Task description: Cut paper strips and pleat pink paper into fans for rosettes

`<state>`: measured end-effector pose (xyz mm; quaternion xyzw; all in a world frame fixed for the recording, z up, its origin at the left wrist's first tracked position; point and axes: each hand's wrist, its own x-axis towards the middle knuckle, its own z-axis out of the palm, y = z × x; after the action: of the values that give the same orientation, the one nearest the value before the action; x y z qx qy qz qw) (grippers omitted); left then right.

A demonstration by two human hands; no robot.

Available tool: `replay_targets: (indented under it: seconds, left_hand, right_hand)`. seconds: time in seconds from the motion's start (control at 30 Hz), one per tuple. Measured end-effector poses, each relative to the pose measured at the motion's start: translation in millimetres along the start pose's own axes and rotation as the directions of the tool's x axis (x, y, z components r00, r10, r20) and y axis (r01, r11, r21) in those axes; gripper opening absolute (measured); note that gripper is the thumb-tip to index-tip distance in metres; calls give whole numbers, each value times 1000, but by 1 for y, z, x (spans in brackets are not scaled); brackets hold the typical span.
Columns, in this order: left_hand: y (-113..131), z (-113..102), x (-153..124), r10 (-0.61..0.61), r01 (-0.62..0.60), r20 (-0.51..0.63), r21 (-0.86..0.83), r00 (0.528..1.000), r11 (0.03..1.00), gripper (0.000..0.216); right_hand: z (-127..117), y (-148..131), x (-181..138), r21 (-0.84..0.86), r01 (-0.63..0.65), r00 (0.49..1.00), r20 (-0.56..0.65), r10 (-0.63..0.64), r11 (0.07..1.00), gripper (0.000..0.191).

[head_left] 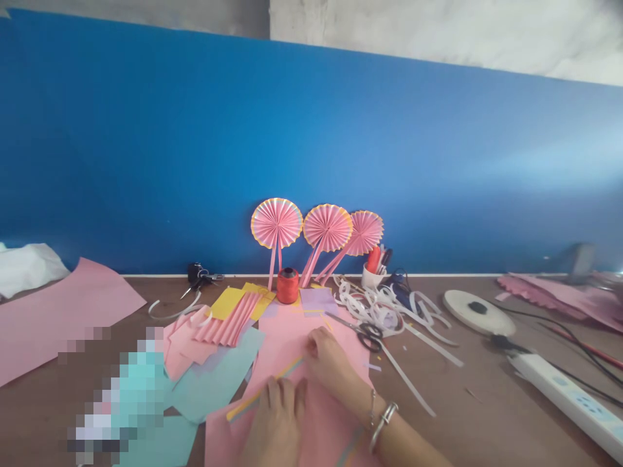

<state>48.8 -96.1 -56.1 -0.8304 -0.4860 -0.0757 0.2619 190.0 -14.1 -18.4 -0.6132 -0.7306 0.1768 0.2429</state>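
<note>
A sheet of pink paper with a yellow and light blue striped edge lies in front of me. My left hand rests on this sheet, its fingers laid across the striped edge. Farther along the same edge, my right hand has its fingers curled closed at the strip's far end; its fingertips are partly hidden. Beneath and beyond is another pink sheet. A pair of scissors with black handles lies just past my right hand.
Three round pleated paper fans stand against the blue panel. Nearby are a red thread spool, curled white paper strips, pleated pink paper and light blue sheets. A power strip lies on the right.
</note>
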Motion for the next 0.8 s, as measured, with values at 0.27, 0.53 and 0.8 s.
replay_targets:
  seconds: [0.27, 0.53, 0.8]
  left_hand:
    - [10, -3, -1, -116, 116, 74, -2, 991, 993, 46]
    - [-1, 0, 5, -4, 12, 106, -70, 994, 997, 38]
    - [-3, 10, 25, 25, 31, 204, -267, 979, 963, 43]
  right_hand:
    - [0, -10, -8, -64, -18, 1000, 22, 20, 998, 12]
    - [-15, 28, 7, -66, 90, 974, -201, -101, 994, 23]
    - [-39, 14, 8, -60, 167, 975, -137, -174, 984, 21]
